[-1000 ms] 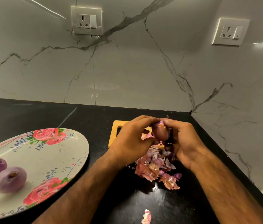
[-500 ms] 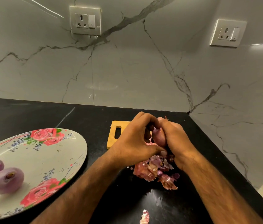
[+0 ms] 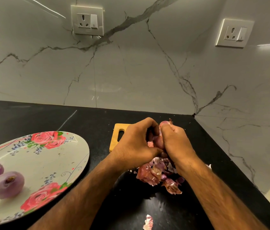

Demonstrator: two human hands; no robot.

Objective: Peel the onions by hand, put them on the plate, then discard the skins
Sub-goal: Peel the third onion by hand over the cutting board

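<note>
A red onion [image 3: 159, 140] with papery skin is held between both hands above the black counter. My right hand [image 3: 175, 143] grips it from the right, its root tuft sticking out on top. My left hand [image 3: 135, 143] curls round it from the left, thumb pressed against its lower side. Most of the onion is hidden by fingers. Under the hands lies a pile of torn skins [image 3: 157, 175]. Two peeled purple onions [image 3: 6, 184] sit on the flowered plate [image 3: 56, 163] at the left.
A wooden cutting board [image 3: 117, 136] lies behind the hands, partly covered. One loose skin scrap [image 3: 148, 222] rests near the front of the counter. The marble walls meet in a corner at the right, with two sockets [image 3: 87, 19] above.
Both hands have closed in tighter round the onion, covering more of it. The left thumb has moved down to its lower side. The plate and skins pile stay put.
</note>
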